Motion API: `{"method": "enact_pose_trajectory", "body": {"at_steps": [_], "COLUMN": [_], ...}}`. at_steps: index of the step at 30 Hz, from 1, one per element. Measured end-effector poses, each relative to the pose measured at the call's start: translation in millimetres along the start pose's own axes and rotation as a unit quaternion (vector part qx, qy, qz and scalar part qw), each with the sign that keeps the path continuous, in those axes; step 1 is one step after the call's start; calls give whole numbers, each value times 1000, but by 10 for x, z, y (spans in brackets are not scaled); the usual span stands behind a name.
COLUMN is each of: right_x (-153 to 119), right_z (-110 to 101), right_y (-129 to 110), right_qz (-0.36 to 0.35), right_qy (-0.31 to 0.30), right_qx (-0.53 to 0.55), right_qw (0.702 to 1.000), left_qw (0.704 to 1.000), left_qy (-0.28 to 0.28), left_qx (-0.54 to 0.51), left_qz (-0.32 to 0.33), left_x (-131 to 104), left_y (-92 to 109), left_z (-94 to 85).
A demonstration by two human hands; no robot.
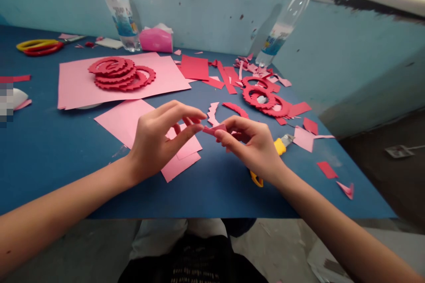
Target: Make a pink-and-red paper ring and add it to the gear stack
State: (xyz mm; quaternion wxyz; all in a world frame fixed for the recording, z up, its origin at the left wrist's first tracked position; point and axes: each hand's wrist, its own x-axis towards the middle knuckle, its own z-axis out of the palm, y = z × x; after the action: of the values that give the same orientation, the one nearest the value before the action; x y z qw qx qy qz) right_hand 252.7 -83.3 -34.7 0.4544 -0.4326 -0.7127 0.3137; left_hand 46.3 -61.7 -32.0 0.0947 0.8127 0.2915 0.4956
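Observation:
My right hand (250,143) pinches a small folded pink paper piece (214,130) between thumb and fingers, above the blue table (212,199). My left hand (166,135) is just to its left, thumb and fingers apart, its fingertips close to the left end of the piece. Under my left hand lie pink paper sheets (124,119). Behind my hands are a curved pink zigzag strip (213,112) and a curved red strip (235,108). A yellow cutter (280,145) lies partly hidden beneath my right hand.
Red toothed paper rings (114,73) are stacked on a large pink sheet (71,82); more rings (262,97) lie right among scraps. Two plastic bottles (124,22) (275,37), a pink tissue pack (156,40) and scissors (41,47) stand or lie near the wall.

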Motion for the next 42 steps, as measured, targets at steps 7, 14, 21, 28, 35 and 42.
{"method": "enact_pose_trajectory", "body": {"at_steps": [7, 14, 21, 28, 35, 42], "right_x": [-3, 10, -3, -4, -26, -34], "right_z": [3, 5, 18, 23, 11, -1], "right_y": [-2, 2, -3, 8, 21, 28], "right_qz": [8, 6, -21, -112, -142, -140], "right_qy": [1, 2, 8, 36, 31, 19], "right_qx": [1, 8, -20, -129, -182, -191], "right_qw": [1000, 1000, 1000, 985, 972, 971], "left_qw": [988, 993, 994, 998, 996, 995], "left_qy": [23, 1, -11, -37, -69, -90], "left_qx": [113, 115, 104, 45, -15, -8], "left_qz": [100, 38, 19, -27, -60, -52], "left_x": [-7, -9, -19, -6, 1, -3], "left_y": [19, 36, 11, 1, 5, -7], "left_z": [10, 26, 40, 65, 68, 59]}}
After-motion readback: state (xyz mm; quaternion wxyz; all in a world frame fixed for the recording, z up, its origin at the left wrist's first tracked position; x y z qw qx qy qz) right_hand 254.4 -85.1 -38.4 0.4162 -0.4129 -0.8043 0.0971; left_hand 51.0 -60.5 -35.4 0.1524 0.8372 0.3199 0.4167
